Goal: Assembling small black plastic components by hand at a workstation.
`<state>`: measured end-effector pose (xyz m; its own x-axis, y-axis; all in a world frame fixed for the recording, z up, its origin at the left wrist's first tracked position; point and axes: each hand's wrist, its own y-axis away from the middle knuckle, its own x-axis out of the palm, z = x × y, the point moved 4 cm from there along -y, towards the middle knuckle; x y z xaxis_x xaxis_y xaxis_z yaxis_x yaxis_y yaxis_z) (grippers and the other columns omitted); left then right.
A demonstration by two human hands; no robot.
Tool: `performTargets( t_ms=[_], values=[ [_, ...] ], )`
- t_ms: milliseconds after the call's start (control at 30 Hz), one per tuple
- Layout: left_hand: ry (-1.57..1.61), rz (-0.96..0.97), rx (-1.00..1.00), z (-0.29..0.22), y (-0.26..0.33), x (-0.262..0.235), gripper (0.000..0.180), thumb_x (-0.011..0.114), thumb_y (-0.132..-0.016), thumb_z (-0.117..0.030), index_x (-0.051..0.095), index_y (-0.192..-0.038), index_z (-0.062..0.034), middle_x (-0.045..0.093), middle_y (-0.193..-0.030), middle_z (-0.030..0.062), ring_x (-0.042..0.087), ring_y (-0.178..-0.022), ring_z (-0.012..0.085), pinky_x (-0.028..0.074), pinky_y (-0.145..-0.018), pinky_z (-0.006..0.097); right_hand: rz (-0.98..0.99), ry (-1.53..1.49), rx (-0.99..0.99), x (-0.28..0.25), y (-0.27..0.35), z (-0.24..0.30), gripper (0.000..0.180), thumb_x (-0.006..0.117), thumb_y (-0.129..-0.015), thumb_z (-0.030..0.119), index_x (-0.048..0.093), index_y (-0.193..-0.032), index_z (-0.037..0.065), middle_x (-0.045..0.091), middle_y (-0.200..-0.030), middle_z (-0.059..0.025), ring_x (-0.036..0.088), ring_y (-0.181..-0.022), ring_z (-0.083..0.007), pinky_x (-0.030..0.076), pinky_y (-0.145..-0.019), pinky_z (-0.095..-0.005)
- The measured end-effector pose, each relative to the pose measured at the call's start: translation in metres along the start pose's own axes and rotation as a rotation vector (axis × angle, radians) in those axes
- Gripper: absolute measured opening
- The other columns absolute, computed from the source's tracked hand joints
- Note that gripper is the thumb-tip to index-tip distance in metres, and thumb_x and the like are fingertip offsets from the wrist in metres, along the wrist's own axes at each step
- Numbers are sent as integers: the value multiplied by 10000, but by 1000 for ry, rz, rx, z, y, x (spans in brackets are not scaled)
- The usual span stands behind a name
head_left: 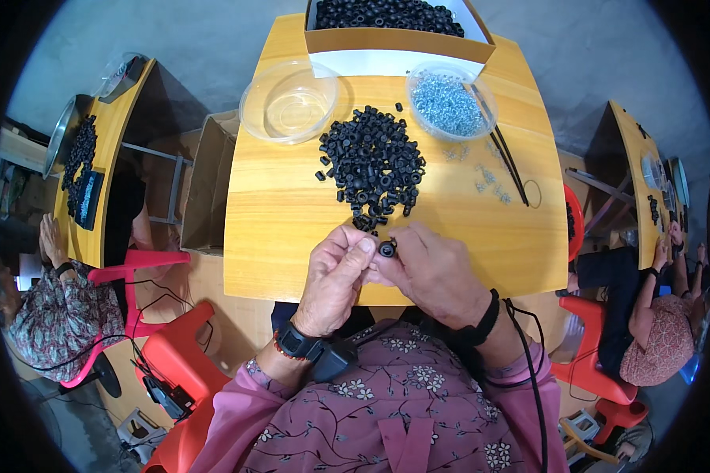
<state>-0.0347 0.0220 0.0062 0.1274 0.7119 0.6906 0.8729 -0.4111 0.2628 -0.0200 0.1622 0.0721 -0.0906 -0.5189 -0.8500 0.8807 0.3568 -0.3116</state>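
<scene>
1. Pinching a small black ring-shaped part between the fingertips of both hands, the person holds it just above the near edge of the wooden table, close to the body where it is easy to see.
2. Fingers of the left hand are curled closed, thumb and forefinger pressed toward the part from its left side.
3. Fingers of the right hand close on the part from the right, steadying it; whether anything else is held inside that hand I cannot tell.
4. A loose heap of black parts lies directly ahead of the hands, near enough to pick from without stretching.
5. A clear tub of small silvery pieces sits at the far right, with a few spilled beside it and black tweezers alongside.
6. An empty clear tub stands at the far left, apart from the heap.
7. A cardboard box of more black parts rests at the far edge, as bulk stock.
</scene>
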Motion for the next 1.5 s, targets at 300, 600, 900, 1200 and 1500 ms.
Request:
performTargets(
  t_ms=[300, 600, 900, 1200, 1500],
  values=[
    [-264, 83, -50, -2, 2, 5, 124, 511, -1033, -86, 570, -969, 3, 685, -847, 90, 688, -726, 139, 603, -669, 285, 78, 28, 13, 6, 2, -4, 318, 736, -866, 275, 507, -838, 57, 515, -753, -100, 604, -627, -291, 448, -498, -412],
    [-371, 12, 29, 3, 4, 4, 159, 502, -1030, -110, 586, -960, 4, 677, -756, 80, 655, -630, 138, 541, -604, 258, 59, 29, -49, 16, 4, -8, 321, 742, -848, 287, 507, -825, 69, 517, -734, -89, 611, -616, -282, 444, -500, -409],
    [-61, -39, 36, 1, 3, 1, 141, 519, -1026, -101, 598, -959, -6, 680, -842, 90, 681, -697, 151, 579, -651, 286, -13, -194, 90, 6, 3, -8, 367, 782, -844, 300, 611, -1000, 15, 613, -806, -119, 664, -686, -299, 503, -556, -387],
    [-145, -250, 552, -71, 8, -36, 261, 514, -1053, -286, 581, -1061, -35, 662, -918, 118, 664, -764, 204, 582, -663, 347, -113, -180, 268, -1, 18, -35, 270, 710, -912, 188, 620, -1102, 18, 633, -880, -143, 657, -713, -336, 518, -599, -420],
    [-89, -750, 721, -113, 6, -142, 363, 559, -1032, -188, 480, -1317, 23, 679, -1120, 182, 683, -924, 238, 582, -873, 368, -120, -123, 230, 19, -18, -28, 157, 652, -937, 165, 639, -1035, 44, 622, -862, -128, 640, -732, -348, 511, -625, -445]
  ],
)
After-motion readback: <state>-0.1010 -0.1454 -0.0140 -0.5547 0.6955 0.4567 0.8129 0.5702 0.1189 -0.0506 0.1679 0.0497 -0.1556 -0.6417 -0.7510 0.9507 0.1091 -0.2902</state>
